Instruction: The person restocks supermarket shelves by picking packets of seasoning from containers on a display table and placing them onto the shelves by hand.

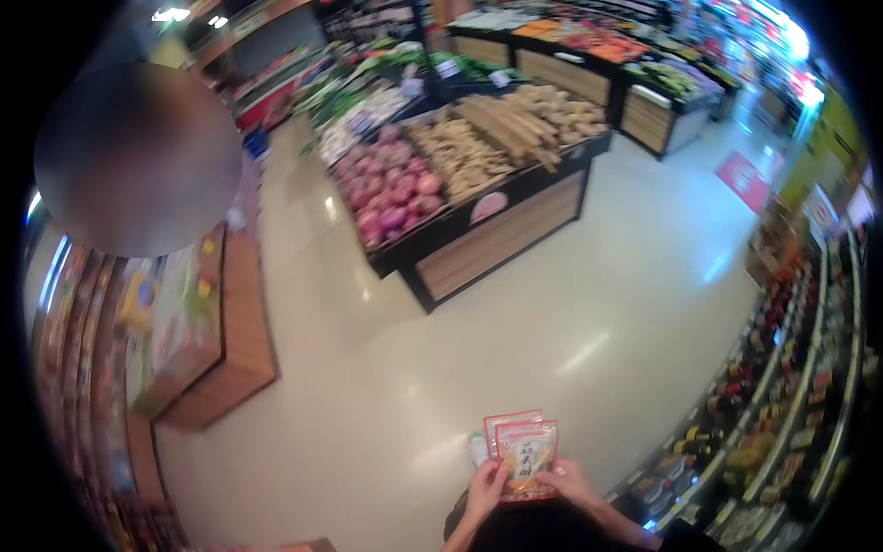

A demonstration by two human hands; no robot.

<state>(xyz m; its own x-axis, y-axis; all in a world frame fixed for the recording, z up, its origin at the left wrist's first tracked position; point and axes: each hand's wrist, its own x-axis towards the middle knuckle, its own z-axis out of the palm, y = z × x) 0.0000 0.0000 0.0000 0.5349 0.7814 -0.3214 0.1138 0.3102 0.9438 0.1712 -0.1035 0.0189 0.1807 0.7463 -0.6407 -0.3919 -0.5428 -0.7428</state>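
Note:
Low in the head view, my left hand (486, 485) and my right hand (567, 482) grip food packets (526, 453) from either side. The packets are clear plastic with red edges and dark printed characters, and at least two overlap, one behind the other. Yellowish contents show through the front one. My left thumb presses on its left edge, and my right fingers close on its lower right. Beside my left hand, a small whitish object (478, 448) shows partly behind the packets; its kind I cannot make out.
Ahead stands a produce stand with red onions (391, 184), ginger (460, 152) and long brown roots (510, 129). Shelves of bottles (736, 396) line the right side. At left is a wooden display (244, 317). Pale floor (386, 396) lies between.

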